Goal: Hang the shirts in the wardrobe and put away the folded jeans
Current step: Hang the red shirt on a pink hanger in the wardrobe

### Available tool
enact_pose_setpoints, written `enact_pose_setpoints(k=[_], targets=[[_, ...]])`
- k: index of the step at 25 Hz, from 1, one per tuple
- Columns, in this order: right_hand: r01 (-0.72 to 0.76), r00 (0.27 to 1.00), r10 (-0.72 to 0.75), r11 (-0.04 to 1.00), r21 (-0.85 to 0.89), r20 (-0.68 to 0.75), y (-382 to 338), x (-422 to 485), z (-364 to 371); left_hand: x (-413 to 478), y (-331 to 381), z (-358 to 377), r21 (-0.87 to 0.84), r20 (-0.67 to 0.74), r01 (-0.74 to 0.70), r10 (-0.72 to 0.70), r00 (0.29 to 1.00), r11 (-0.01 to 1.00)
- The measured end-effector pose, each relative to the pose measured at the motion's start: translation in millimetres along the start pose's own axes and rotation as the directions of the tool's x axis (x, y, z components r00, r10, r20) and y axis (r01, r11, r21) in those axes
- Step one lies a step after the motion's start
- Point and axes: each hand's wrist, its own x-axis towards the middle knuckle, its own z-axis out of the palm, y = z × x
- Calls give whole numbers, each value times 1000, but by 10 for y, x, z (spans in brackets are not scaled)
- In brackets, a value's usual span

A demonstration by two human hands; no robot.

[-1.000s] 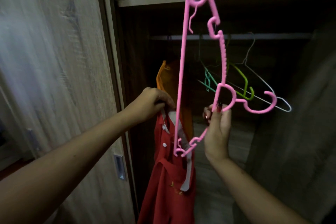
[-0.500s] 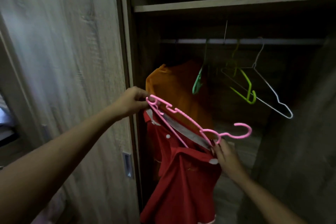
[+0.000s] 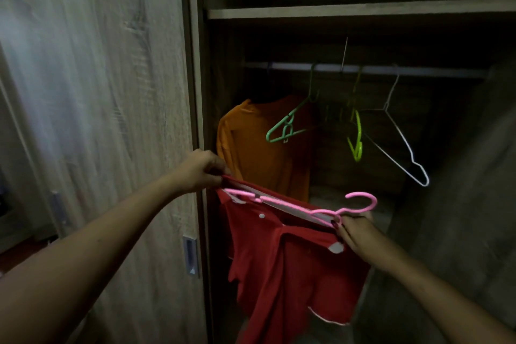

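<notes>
Left hand (image 3: 203, 169) is pinching the red shirt (image 3: 290, 254) collar; right hand (image 3: 356, 230) is gripping the pink hanger (image 3: 304, 205) lying across it, before the wardrobe. Threading step; next needs hanger ends inside shoulders.

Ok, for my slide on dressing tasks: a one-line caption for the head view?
Left hand and right hand fit a pink hanger into a red shirt at the wardrobe.

Red shirt (image 3: 293, 268), white trim, white buttons. Pink hanger (image 3: 304, 205). Orange shirt (image 3: 259, 153). Green hanger (image 3: 286, 127), lime hanger (image 3: 357, 139), white wire hanger (image 3: 402, 145). Pale wood-grain wardrobe door (image 3: 97, 92).
</notes>
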Motion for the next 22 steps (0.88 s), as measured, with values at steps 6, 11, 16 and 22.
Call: enact_pose_setpoints(k=[6, 11, 16, 22], targets=[[127, 987, -129, 992, -27, -95, -576, 207, -405, 78, 382, 257, -173, -124, -62, 40, 991, 983], [-169, 964, 17, 810, 562, 265, -942, 529, -694, 42, 177, 508, -420, -20, 59, -74, 997, 906], [-527, 839, 115, 414, 742, 532, -1164, 629, -884, 280, -133, 290, -329, -215, 145, -224, 951, 933], [-568, 821, 233, 251, 784, 521, -1284, 642, -1160, 1128, -116, -70, -344, -295, 64, -173, 940, 937]])
